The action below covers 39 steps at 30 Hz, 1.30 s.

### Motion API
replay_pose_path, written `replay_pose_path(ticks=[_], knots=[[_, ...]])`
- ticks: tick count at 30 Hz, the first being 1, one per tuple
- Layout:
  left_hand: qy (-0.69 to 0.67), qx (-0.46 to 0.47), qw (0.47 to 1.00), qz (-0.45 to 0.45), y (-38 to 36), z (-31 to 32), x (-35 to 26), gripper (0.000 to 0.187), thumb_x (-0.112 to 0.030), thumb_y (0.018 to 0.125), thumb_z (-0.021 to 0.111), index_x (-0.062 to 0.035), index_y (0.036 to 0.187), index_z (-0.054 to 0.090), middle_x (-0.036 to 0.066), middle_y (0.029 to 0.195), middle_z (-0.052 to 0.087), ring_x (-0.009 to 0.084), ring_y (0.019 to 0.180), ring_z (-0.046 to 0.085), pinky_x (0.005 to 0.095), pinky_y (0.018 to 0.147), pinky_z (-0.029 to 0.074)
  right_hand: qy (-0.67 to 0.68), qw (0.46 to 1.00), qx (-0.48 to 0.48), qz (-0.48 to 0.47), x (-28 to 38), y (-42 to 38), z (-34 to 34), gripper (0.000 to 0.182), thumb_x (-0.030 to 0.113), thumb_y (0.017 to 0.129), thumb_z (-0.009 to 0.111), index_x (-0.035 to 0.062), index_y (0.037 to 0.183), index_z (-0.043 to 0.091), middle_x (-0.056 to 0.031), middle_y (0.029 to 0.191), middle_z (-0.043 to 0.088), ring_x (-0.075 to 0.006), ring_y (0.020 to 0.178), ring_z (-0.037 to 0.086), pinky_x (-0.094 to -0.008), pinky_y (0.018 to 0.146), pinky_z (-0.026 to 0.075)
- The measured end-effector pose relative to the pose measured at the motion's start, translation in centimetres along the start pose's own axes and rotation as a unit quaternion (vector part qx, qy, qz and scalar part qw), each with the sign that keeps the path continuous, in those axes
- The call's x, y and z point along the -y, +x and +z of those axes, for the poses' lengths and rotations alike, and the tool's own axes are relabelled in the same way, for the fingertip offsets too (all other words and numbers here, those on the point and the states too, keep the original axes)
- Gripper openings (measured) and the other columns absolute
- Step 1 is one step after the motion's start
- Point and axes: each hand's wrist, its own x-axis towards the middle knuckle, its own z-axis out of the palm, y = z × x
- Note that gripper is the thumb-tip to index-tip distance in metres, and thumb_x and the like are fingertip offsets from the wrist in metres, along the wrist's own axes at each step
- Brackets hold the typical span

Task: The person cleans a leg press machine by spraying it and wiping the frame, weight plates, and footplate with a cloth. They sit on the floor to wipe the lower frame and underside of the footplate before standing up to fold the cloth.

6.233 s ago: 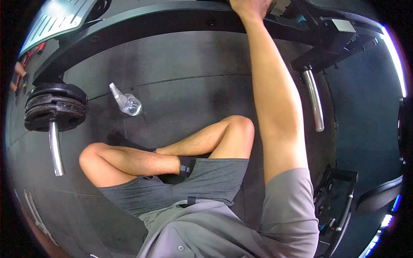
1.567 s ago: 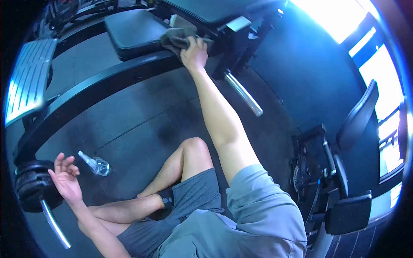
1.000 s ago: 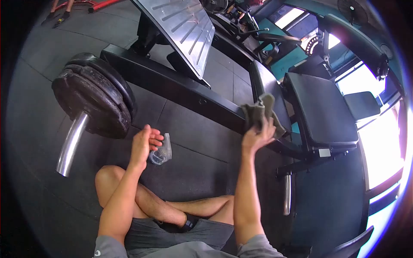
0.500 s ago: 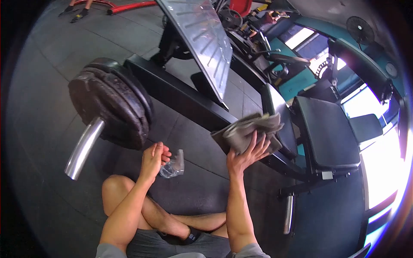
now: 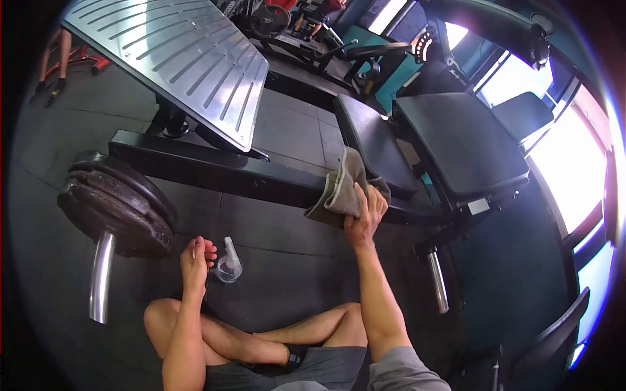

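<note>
My right hand (image 5: 366,215) is closed around a folded grey-brown towel (image 5: 342,192). The towel lies against the black beam (image 5: 261,184) of a gym machine, close to its padded seat (image 5: 375,140). My left hand (image 5: 196,264) hovers above the floor with its fingers loosely curled and nothing visible in it. Just right of that hand, a clear spray bottle (image 5: 228,266) stands on the floor, apart from the fingers. Part of the towel under my right palm is hidden.
Dark weight plates (image 5: 117,205) hang on a metal bar (image 5: 102,280) at the left. A ridged metal footplate (image 5: 176,58) slants above the beam. A black backrest (image 5: 460,143) rises at the right, with a metal peg (image 5: 438,283) below. Another person's legs (image 5: 59,62) show at upper left.
My right hand has slid the towel along the beam and its fingers now grip it more tightly. The view has turned, shifting the machine left. My left hand stays near the spray bottle.
</note>
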Motion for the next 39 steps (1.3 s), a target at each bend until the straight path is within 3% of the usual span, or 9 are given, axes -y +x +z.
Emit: replay_pose_path(ticks=[8, 14, 17, 19, 25, 28, 31, 35, 39], knots=[[0.158, 0.051, 0.982, 0.091, 0.0, 2.5, 3.6, 0.038, -0.038, 0.099, 0.054, -0.0014, 0.11, 0.059, 0.007, 0.098, 0.064, 0.0183, 0.092, 0.059, 0.0327, 0.082, 0.047, -0.023, 0.998, 0.059, 0.022, -2.1, -0.9, -3.6, 0.062, 0.005, 0.061, 0.069, 0.0144, 0.122, 0.06, -0.0134, 0.111, 0.053, -0.0332, 0.102, 0.051, -0.0454, 0.089, 0.038], [0.269, 0.092, 0.95, 0.128, -0.1, 2.7, 5.8, 0.073, -0.04, 0.087, 0.071, -0.0009, 0.14, 0.039, 0.02, 0.131, 0.052, 0.0302, 0.123, 0.049, 0.0415, 0.105, 0.036, -0.039, 0.954, 0.017, 0.297, -13.8, -13.4, -8.1, 0.056, 0.006, 0.071, 0.069, 0.0127, 0.125, 0.056, -0.0191, 0.112, 0.055, -0.0381, 0.105, 0.053, -0.0476, 0.092, 0.043], [0.329, 0.094, 0.93, 0.133, -0.2, 3.1, 6.6, 0.086, -0.041, 0.08, 0.077, 0.0014, 0.141, 0.035, 0.023, 0.133, 0.05, 0.0356, 0.124, 0.049, 0.0419, 0.104, 0.037, 0.146, 0.659, -0.187, 0.713, -16.3, -16.9, -13.4, 0.042, 0.03, 0.097, 0.056, 0.0021, 0.128, 0.054, -0.0156, 0.121, 0.062, -0.0324, 0.115, 0.057, -0.0445, 0.096, 0.045], [0.36, 0.087, 0.914, 0.164, -0.4, 3.3, 7.7, 0.088, -0.04, 0.077, 0.079, 0.0023, 0.141, 0.036, 0.024, 0.132, 0.05, 0.0369, 0.123, 0.049, 0.042, 0.104, 0.038, 0.329, 0.497, -0.389, 0.702, -18.4, -20.6, -18.8, 0.053, 0.039, 0.097, 0.055, 0.0009, 0.133, 0.047, -0.0131, 0.129, 0.056, -0.0308, 0.117, 0.056, -0.0506, 0.098, 0.045], [0.398, 0.046, 0.894, 0.199, 1.5, 2.9, 10.4, 0.074, -0.027, 0.083, 0.074, 0.0035, 0.139, 0.037, 0.021, 0.127, 0.054, 0.0352, 0.116, 0.054, 0.042, 0.101, 0.04, 0.143, 0.735, -0.424, 0.51, -17.2, -15.6, -31.4, 0.06, 0.047, 0.099, 0.048, -0.0047, 0.13, 0.048, -0.0183, 0.125, 0.057, -0.0287, 0.114, 0.058, -0.0441, 0.094, 0.047], [0.332, 0.045, 0.908, 0.252, 3.2, 2.6, 12.4, 0.064, -0.019, 0.09, 0.068, 0.0006, 0.143, 0.036, 0.018, 0.126, 0.055, 0.027, 0.116, 0.055, 0.0372, 0.101, 0.04, 0.02, 0.79, -0.292, 0.538, -20.5, -16.0, -30.2, 0.046, 0.036, 0.099, 0.053, -0.0086, 0.096, 0.064, -0.0133, 0.087, 0.069, -0.0234, 0.085, 0.065, -0.0404, 0.078, 0.049], [0.333, 0.049, 0.907, 0.252, 4.8, 1.4, 13.2, 0.062, -0.019, 0.091, 0.067, -0.0002, 0.142, 0.037, 0.016, 0.122, 0.059, 0.0252, 0.112, 0.057, 0.0373, 0.099, 0.041, -0.218, 0.892, -0.008, 0.397, -27.5, -20.6, -21.5, 0.065, 0.048, 0.084, 0.069, -0.0051, 0.119, 0.058, -0.0233, 0.123, 0.056, -0.0365, 0.113, 0.055, -0.0462, 0.094, 0.043], [0.384, 0.05, 0.888, 0.247, 4.3, 1.0, 12.3, 0.058, -0.021, 0.093, 0.063, -0.0004, 0.141, 0.039, 0.014, 0.117, 0.061, 0.0233, 0.109, 0.058, 0.0365, 0.098, 0.043, -0.316, 0.735, 0.385, 0.461, -28.4, -15.8, -17.0, 0.085, 0.065, 0.065, 0.076, -0.0004, 0.119, 0.063, -0.0226, 0.128, 0.057, -0.0313, 0.12, 0.056, -0.0419, 0.1, 0.043], [0.395, 0.046, 0.878, 0.267, 2.9, 1.8, 11.5, 0.058, -0.022, 0.095, 0.06, -0.0011, 0.143, 0.035, 0.014, 0.118, 0.061, 0.0246, 0.111, 0.058, 0.037, 0.098, 0.043, 0.0, 0.673, 0.452, 0.585, -36.1, -15.6, -19.0, 0.09, 0.067, 0.051, 0.083, 0.0034, 0.113, 0.07, -0.0188, 0.124, 0.063, -0.0282, 0.115, 0.062, -0.0389, 0.096, 0.048]])
